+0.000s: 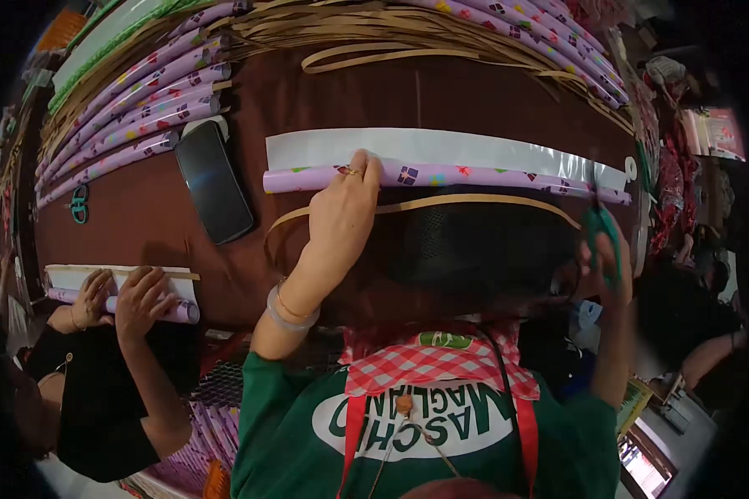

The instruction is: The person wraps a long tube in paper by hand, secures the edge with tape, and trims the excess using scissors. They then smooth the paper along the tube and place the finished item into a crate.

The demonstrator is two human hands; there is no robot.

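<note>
A partly rolled sheet of purple gift-wrapping paper (508,180) lies across the brown-covered table, its white inner side (333,150) facing up along the far edge. My left hand (345,208) grips the roll near its left part, fingers together and bent over it. In my right hand (605,259) are green-handled scissors (599,220); their blades, blurred, point away from me over the paper's right end. Below the roll a tan strip (449,200) curves over a black mesh-like object (474,241).
Purple paper rolls (133,150) and a bundle of tan strips (324,29) lie at the back and left. A phone (214,183) and small teal scissors (79,205) rest on the table (341,91). At left, another person's hands (137,299) press a paper roll.
</note>
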